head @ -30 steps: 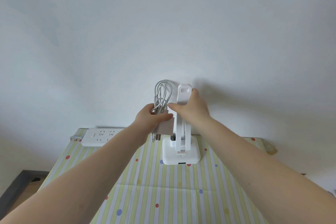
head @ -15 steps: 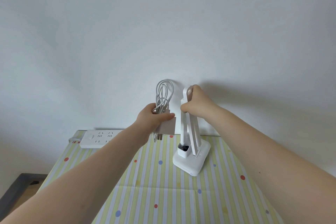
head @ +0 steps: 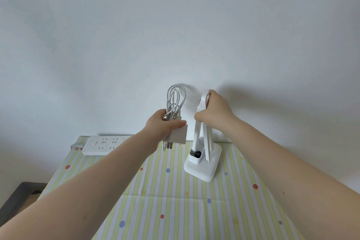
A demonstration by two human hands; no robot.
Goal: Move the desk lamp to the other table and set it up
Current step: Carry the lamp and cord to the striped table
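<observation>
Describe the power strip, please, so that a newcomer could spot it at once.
Start at the striped, dotted tablecloth against the white wall. At its far left corner lies the power strip, flat, white and long, its top dotted with sockets, unlike the upright lamp.

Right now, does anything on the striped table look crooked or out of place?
Only slightly: the white desk lamp has its square base turned askew to the striped tablecloth, and its arm is folded. The right hand grips its top; the left hand holds the coiled white cable with adapter, unplugged.
</observation>
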